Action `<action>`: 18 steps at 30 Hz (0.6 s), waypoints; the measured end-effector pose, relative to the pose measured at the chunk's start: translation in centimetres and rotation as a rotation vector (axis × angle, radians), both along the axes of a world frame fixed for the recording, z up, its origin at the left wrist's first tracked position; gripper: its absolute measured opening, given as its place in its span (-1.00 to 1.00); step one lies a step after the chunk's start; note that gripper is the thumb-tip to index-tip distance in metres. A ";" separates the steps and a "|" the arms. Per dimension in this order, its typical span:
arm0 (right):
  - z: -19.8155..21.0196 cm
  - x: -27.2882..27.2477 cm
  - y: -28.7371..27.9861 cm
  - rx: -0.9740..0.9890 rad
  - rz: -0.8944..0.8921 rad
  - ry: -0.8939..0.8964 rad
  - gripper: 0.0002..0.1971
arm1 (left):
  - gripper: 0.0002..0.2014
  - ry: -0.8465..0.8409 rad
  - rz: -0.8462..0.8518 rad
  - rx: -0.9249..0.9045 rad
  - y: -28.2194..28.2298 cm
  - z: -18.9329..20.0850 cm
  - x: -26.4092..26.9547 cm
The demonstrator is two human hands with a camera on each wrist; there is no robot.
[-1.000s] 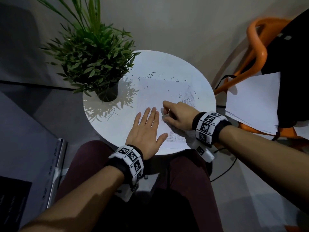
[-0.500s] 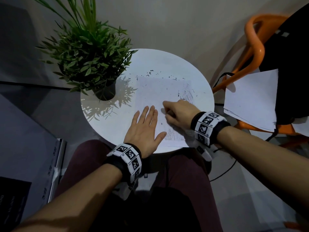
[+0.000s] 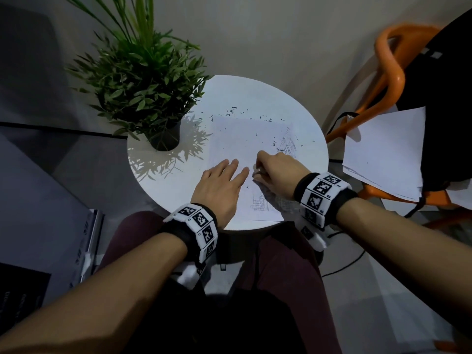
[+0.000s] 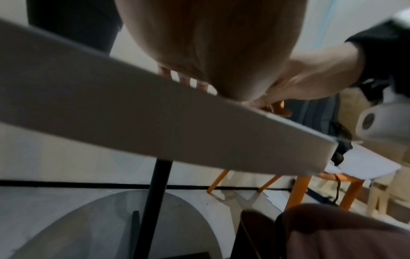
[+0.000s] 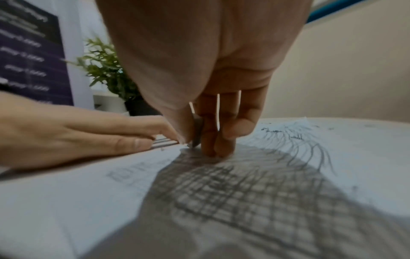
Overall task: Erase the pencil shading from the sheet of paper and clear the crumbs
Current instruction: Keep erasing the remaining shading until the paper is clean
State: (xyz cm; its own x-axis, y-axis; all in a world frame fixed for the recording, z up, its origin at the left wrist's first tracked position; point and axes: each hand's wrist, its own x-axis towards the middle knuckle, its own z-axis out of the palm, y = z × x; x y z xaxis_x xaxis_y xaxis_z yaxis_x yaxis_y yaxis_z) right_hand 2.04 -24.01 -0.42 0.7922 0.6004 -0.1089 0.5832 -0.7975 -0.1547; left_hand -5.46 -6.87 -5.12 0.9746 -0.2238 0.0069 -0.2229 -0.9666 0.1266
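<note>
Since the earlier frames the right hand (image 3: 274, 172) has slid a little toward the near edge of the sheet of paper (image 3: 240, 139), while the left hand (image 3: 219, 186) has kept its place on the sheet's left part.

Pinched between the right thumb and the curled fingers (image 5: 224, 140) is a small grey eraser (image 5: 197, 130), its tip touching the sheet; it stands nearly upright, its long axis running from the paper up into the hand. The sheet lies flat on the round white desk (image 3: 163, 175), its long axis running from the person's lap toward the far rim. Of the pencil shading, the cross-hatched patch (image 5: 233, 189) lies on the near side of the eraser, under the right wrist; a lighter patch of strokes (image 3: 290, 146) lies beyond the hand, toward the sheet's far right corner. My guess is the next strokes pull toward the sheet's near edge, into the hatching, and the right hand is the one placed for it.

Left-hand fingers lie straight and close together, flat on the sheet just beside the eraser, pinning it.

Dark crumbs (image 3: 231, 112) are scattered over the sheet's far part and the desk beyond it, not yet cleared. A potted plant (image 3: 143, 85) stands on the desk to the sheet's left.
</note>
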 end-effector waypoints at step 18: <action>0.4 -0.6 -1.0 -0.154 -0.049 -0.111 -0.78 | -0.45 0.063 -0.014 0.074 0.1 -0.5 0.0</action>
